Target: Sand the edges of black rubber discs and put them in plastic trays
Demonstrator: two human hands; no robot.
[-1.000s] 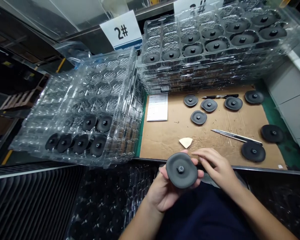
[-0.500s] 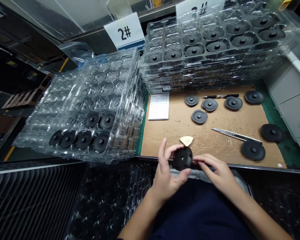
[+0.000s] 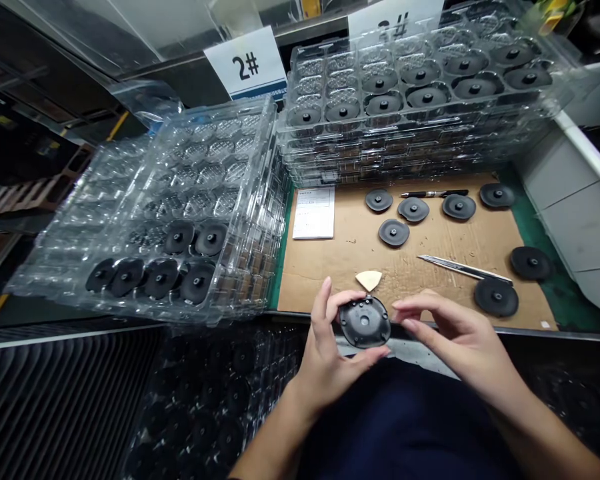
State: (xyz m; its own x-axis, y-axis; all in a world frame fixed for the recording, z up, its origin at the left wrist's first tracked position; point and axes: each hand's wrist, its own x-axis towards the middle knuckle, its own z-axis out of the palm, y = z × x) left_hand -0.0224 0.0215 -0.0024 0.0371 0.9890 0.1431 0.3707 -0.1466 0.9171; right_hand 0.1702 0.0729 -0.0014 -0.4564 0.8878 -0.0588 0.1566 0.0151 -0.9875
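There's the left hand pinching a black disc by its rim, right hand open just beside it; a cream triangular scrap sits right behind, a utility knife off to the right on the cardboard sheet.

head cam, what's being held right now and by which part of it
The left hand holds a black moulded disc by its rim, between thumb and fingers. The right hand is beside the opposite rim; contact can't be told.

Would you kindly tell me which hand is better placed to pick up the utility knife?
Probably the right hand: it looks empty and lies nearer the utility knife, while the left hand holds the black disc.
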